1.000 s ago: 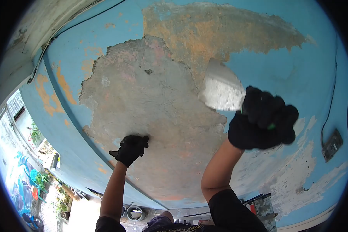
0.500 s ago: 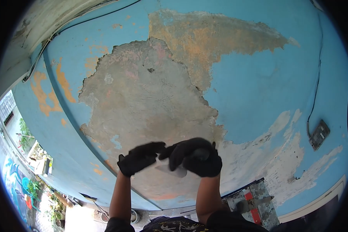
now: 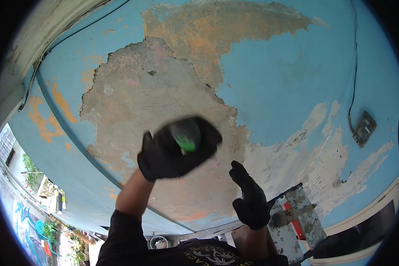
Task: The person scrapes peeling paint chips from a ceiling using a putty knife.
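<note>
My left hand (image 3: 173, 153), in a black glove, is raised in front of the wall and closed around a scraper (image 3: 185, 138). Only the dark rounded end and a green part of its handle show; the glove hides the rest, and motion smears it a little. To the right and lower down, my gloved right hand (image 3: 251, 199) holds nothing, its fingers stretched upward and thumb apart. Behind both hands stands a blue wall (image 3: 279, 97) with a large bare grey patch (image 3: 164, 99) where the paint has come off.
A paint-spattered platform (image 3: 281, 241) with a red strip stands at lower right. A bucket (image 3: 159, 243) is on the ground below. A grey box (image 3: 364, 128) with a cable hangs on the right wall. Potted plants (image 3: 80, 248) stand at lower left.
The scraper has passed from my right hand to my left. My left hand has risen, while my right has let go and moved right and down. The view has shifted right.
</note>
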`<action>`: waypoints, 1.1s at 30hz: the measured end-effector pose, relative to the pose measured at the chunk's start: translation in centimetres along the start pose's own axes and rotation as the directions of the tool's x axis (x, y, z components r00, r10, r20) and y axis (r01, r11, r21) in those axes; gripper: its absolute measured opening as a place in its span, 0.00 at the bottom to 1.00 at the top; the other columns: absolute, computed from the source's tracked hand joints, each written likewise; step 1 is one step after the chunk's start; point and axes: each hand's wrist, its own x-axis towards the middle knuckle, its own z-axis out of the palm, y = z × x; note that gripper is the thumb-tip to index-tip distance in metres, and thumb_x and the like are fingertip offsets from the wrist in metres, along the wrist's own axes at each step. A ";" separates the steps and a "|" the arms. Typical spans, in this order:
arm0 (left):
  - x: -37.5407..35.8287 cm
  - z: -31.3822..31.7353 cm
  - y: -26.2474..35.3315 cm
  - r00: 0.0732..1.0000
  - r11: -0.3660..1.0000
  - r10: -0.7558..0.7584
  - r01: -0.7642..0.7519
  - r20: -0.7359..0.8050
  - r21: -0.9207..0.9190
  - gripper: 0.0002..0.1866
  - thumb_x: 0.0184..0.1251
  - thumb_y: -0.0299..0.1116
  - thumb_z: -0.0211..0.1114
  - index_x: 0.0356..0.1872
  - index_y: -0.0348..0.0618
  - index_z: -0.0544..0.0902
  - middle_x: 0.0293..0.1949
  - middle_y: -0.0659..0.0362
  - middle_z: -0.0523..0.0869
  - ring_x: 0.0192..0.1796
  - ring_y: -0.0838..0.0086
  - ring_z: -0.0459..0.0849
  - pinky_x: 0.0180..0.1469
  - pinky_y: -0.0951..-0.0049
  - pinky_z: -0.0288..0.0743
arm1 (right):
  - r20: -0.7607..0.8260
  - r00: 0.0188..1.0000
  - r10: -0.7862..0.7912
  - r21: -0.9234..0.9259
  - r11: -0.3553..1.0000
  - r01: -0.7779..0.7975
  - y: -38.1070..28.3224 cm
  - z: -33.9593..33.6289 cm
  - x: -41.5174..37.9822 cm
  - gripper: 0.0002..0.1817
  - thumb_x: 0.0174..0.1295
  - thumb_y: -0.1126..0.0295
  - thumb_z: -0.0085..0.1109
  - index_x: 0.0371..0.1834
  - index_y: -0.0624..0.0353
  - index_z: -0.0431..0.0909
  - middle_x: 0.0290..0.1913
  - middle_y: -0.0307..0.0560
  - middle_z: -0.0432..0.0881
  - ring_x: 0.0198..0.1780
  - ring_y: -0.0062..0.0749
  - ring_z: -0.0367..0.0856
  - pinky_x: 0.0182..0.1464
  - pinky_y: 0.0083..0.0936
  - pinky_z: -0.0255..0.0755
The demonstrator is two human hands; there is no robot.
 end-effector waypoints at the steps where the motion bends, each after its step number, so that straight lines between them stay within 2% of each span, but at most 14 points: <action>1: 2.3 -1.0 0.6 0.996 0.998 0.057 -0.055 -0.062 0.033 0.17 0.74 0.41 0.60 0.45 0.32 0.80 0.33 0.54 0.87 0.32 0.71 0.86 0.39 0.67 0.79 | -0.005 0.995 0.097 -0.040 0.994 -0.097 0.2 -0.5 -1.0 0.34 0.66 0.64 0.63 0.73 0.67 0.65 0.74 0.63 0.65 0.76 0.49 0.64 0.74 0.42 0.59; 3: 7.3 -3.3 0.7 0.970 0.973 0.187 -0.205 -0.155 -0.109 0.15 0.79 0.38 0.54 0.46 0.33 0.78 0.33 0.54 0.86 0.30 0.68 0.85 0.39 0.68 0.80 | -0.021 0.981 0.191 -0.075 0.979 -0.192 0.0 -0.9 -2.2 0.30 0.67 0.68 0.60 0.72 0.67 0.66 0.73 0.61 0.68 0.74 0.46 0.67 0.73 0.41 0.61; 5: 11.3 -3.1 3.6 0.931 0.953 0.303 -0.292 -0.203 0.083 0.12 0.80 0.33 0.53 0.47 0.33 0.79 0.34 0.53 0.86 0.31 0.68 0.85 0.39 0.67 0.80 | -0.075 0.957 0.280 -0.113 0.951 -0.287 -0.5 -1.1 -2.9 0.28 0.55 0.86 0.57 0.63 0.65 0.74 0.68 0.56 0.75 0.73 0.44 0.69 0.73 0.37 0.62; 8: 14.8 -2.7 4.8 0.879 0.879 0.475 -0.471 -0.049 0.076 0.11 0.78 0.31 0.55 0.49 0.33 0.80 0.36 0.52 0.87 0.34 0.69 0.85 0.38 0.67 0.79 | -0.071 0.938 0.339 -0.106 0.932 -0.345 -0.1 -1.8 -4.2 0.27 0.59 0.82 0.51 0.66 0.66 0.71 0.65 0.54 0.78 0.71 0.39 0.72 0.72 0.37 0.63; 9: 15.0 -1.9 5.0 0.881 0.880 0.472 -0.469 -0.034 0.076 0.11 0.78 0.31 0.55 0.49 0.33 0.80 0.36 0.52 0.87 0.34 0.69 0.85 0.38 0.67 0.79 | -0.081 0.938 0.337 -0.095 0.934 -0.344 -0.1 -1.8 -4.3 0.27 0.59 0.82 0.51 0.66 0.66 0.71 0.65 0.54 0.78 0.71 0.39 0.72 0.72 0.37 0.63; 11: 15.0 0.1 5.7 0.889 0.917 0.397 -0.371 -0.230 0.147 0.10 0.76 0.30 0.57 0.50 0.33 0.80 0.35 0.53 0.86 0.34 0.70 0.84 0.36 0.68 0.77 | -0.119 0.947 0.298 -0.139 0.939 -0.313 -0.1 -1.7 -4.3 0.26 0.57 0.84 0.52 0.63 0.65 0.74 0.63 0.54 0.79 0.70 0.42 0.72 0.72 0.37 0.64; 15: 15.1 0.6 4.0 0.860 0.881 0.472 -0.467 -0.195 0.071 0.08 0.75 0.27 0.58 0.48 0.34 0.79 0.30 0.57 0.82 0.28 0.74 0.79 0.31 0.71 0.73 | -0.118 0.961 0.249 -0.156 0.951 -0.265 0.9 -1.5 -4.6 0.26 0.56 0.85 0.54 0.61 0.64 0.75 0.62 0.54 0.79 0.70 0.44 0.72 0.72 0.36 0.64; 19: 14.8 0.9 3.7 0.853 0.767 0.521 -0.457 -0.022 0.450 0.03 0.75 0.25 0.57 0.43 0.37 0.76 0.24 0.63 0.74 0.20 0.81 0.68 0.22 0.75 0.62 | -0.109 0.951 0.289 -0.106 0.948 -0.300 1.8 -1.1 -4.5 0.26 0.55 0.85 0.59 0.61 0.63 0.76 0.61 0.55 0.79 0.68 0.45 0.73 0.71 0.37 0.64; 23: 14.7 2.0 -0.3 0.843 0.798 0.530 -0.460 -0.092 0.389 0.01 0.74 0.25 0.59 0.40 0.40 0.77 0.23 0.65 0.74 0.22 0.81 0.72 0.25 0.76 0.64 | -0.143 0.954 0.264 -0.126 0.951 -0.282 1.9 -1.4 -4.1 0.21 0.56 0.77 0.68 0.55 0.61 0.79 0.54 0.54 0.83 0.60 0.49 0.79 0.62 0.37 0.73; 25: 15.1 3.2 -4.3 0.914 0.838 0.343 -0.192 -0.219 0.512 0.06 0.62 0.27 0.73 0.29 0.43 0.82 0.24 0.62 0.82 0.27 0.77 0.81 0.31 0.75 0.73 | -0.157 0.955 0.253 -0.162 0.947 -0.278 1.7 -1.4 -4.3 0.21 0.56 0.76 0.69 0.55 0.61 0.79 0.54 0.55 0.83 0.60 0.50 0.80 0.61 0.37 0.74; 28: 13.8 4.0 -4.8 0.943 0.901 0.237 -0.124 -0.233 0.416 0.08 0.62 0.26 0.73 0.28 0.42 0.81 0.24 0.61 0.82 0.26 0.75 0.80 0.31 0.74 0.72 | -0.161 0.950 0.267 -0.166 0.942 -0.293 1.4 -1.8 -4.2 0.23 0.57 0.80 0.65 0.58 0.63 0.78 0.57 0.55 0.81 0.64 0.49 0.77 0.66 0.37 0.71; 29: 13.6 4.0 -3.9 0.884 0.809 0.448 -0.337 -0.136 0.481 0.07 0.61 0.25 0.72 0.28 0.41 0.80 0.24 0.62 0.82 0.26 0.75 0.80 0.31 0.74 0.72 | -0.151 0.953 0.263 -0.182 0.940 -0.288 1.4 -1.9 -4.1 0.22 0.57 0.78 0.67 0.58 0.62 0.78 0.56 0.55 0.82 0.63 0.50 0.78 0.65 0.38 0.72; 31: 12.2 4.1 -3.1 0.829 0.804 0.510 -0.364 -0.229 0.470 0.07 0.62 0.24 0.71 0.28 0.41 0.80 0.24 0.61 0.81 0.26 0.75 0.80 0.31 0.74 0.71 | -0.153 0.951 0.270 -0.204 0.933 -0.297 1.3 -2.0 -4.1 0.22 0.58 0.76 0.68 0.57 0.62 0.78 0.56 0.55 0.82 0.62 0.52 0.79 0.63 0.39 0.73; 33: 13.5 3.8 -4.6 0.835 0.767 0.527 -0.385 -0.161 0.512 0.07 0.62 0.24 0.71 0.28 0.41 0.80 0.24 0.61 0.81 0.26 0.75 0.80 0.31 0.75 0.71 | -0.098 0.947 0.307 -0.256 0.911 -0.323 1.1 -2.1 -4.0 0.21 0.59 0.73 0.69 0.57 0.61 0.78 0.55 0.55 0.82 0.62 0.51 0.79 0.62 0.39 0.74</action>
